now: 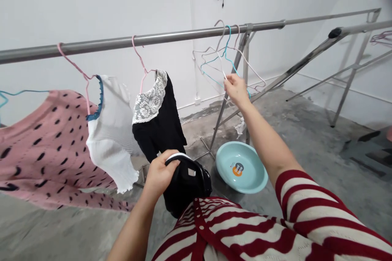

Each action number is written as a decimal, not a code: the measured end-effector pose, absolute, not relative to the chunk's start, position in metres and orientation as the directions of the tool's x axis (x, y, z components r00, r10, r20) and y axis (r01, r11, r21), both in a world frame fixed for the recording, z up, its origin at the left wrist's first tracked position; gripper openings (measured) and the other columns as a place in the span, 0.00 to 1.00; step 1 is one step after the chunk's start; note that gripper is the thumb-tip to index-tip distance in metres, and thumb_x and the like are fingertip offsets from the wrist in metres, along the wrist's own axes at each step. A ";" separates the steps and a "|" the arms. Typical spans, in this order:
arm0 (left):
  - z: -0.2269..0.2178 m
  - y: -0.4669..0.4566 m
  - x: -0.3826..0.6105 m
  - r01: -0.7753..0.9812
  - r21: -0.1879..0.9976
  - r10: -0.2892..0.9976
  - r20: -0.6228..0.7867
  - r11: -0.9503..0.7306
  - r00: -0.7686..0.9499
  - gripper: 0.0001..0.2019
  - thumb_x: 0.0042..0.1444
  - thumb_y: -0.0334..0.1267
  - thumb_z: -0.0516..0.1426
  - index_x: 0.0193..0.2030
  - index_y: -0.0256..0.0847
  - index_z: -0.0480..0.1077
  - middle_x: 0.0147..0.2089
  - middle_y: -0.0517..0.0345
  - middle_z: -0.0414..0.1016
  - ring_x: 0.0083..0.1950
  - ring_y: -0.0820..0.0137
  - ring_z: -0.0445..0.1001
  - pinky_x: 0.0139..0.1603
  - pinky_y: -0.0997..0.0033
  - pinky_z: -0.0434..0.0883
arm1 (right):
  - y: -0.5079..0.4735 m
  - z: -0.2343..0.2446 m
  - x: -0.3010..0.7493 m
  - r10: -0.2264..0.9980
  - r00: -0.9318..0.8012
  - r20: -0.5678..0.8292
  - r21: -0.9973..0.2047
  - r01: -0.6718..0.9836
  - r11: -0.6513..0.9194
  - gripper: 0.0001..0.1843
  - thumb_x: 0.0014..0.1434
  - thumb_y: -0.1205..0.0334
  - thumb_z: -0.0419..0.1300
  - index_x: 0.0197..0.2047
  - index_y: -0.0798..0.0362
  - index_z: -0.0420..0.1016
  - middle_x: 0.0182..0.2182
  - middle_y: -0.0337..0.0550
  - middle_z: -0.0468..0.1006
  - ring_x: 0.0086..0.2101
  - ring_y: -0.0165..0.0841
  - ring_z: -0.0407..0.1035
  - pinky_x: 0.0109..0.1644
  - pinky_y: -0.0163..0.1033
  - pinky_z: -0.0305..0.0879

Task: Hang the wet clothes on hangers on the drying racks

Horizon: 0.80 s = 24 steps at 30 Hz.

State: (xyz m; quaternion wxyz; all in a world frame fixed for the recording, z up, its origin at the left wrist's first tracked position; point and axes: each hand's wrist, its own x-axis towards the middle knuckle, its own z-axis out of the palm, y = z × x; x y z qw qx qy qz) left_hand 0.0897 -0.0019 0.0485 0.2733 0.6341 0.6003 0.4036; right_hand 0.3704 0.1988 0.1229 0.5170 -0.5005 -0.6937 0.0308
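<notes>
My left hand (159, 174) is closed on a black garment with a white-edged neckline (186, 183), held low in front of my red-and-white striped top. My right hand (235, 88) reaches up and pinches a white wire hanger (214, 55), one of several empty hangers bunched on the long metal rail (171, 37); a teal hanger (228, 49) hangs among them. On the rail to the left hang a black top with a lace collar (159, 118), a white ribbed top with blue trim (112, 130) and a pink garment with black spots (43, 147).
A light-blue plastic basin (241, 167) with an orange sticker lies on the concrete floor below the rail. The drying rack's metal legs (228, 94) stand beside it. A second rail (361, 28) runs along the right with more hangers (381, 37). White walls stand behind.
</notes>
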 end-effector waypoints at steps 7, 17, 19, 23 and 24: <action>0.068 0.030 0.104 0.538 0.817 0.965 0.261 -0.206 -0.026 0.10 0.46 0.37 0.55 0.35 0.41 0.75 0.35 0.61 0.79 0.39 0.68 0.75 0.43 0.72 0.71 | 0.095 -0.015 0.370 0.886 0.264 0.380 -0.922 0.034 0.386 0.22 0.52 0.52 0.59 0.49 0.51 0.64 0.21 0.32 0.68 0.16 0.24 0.55 0.19 0.32 0.52; 0.074 0.083 0.110 0.922 0.347 0.879 0.477 -0.174 -0.013 0.09 0.53 0.39 0.56 0.37 0.39 0.73 0.37 0.55 0.78 0.40 0.66 0.75 0.41 0.70 0.67 | -0.005 -0.010 0.435 0.972 0.151 0.181 -0.977 -0.085 0.196 0.16 0.44 0.56 0.69 0.37 0.51 0.79 0.13 0.34 0.66 0.14 0.24 0.55 0.15 0.29 0.44; 0.074 0.087 0.112 0.957 0.254 0.883 0.469 -0.143 0.007 0.10 0.55 0.42 0.55 0.38 0.39 0.73 0.39 0.53 0.78 0.42 0.64 0.75 0.40 0.69 0.67 | -0.018 -0.007 0.432 0.990 0.081 0.111 -0.993 -0.042 0.115 0.15 0.44 0.56 0.69 0.36 0.52 0.80 0.13 0.35 0.66 0.14 0.25 0.57 0.15 0.30 0.46; 0.072 0.085 0.123 0.987 0.089 0.908 0.411 -0.130 0.083 0.11 0.57 0.42 0.53 0.41 0.41 0.72 0.39 0.53 0.78 0.42 0.63 0.76 0.37 0.70 0.66 | -0.015 -0.012 0.388 0.999 0.020 0.051 -0.996 0.072 0.050 0.12 0.49 0.56 0.65 0.37 0.51 0.80 0.16 0.36 0.68 0.18 0.25 0.59 0.19 0.32 0.54; 0.070 0.082 0.128 0.987 0.054 0.911 0.395 -0.152 0.119 0.10 0.58 0.41 0.52 0.42 0.41 0.72 0.40 0.54 0.78 0.43 0.63 0.75 0.37 0.71 0.66 | -0.009 -0.016 0.373 0.997 0.022 0.071 -0.995 0.079 0.069 0.12 0.50 0.56 0.64 0.38 0.51 0.79 0.18 0.36 0.69 0.19 0.26 0.60 0.20 0.32 0.55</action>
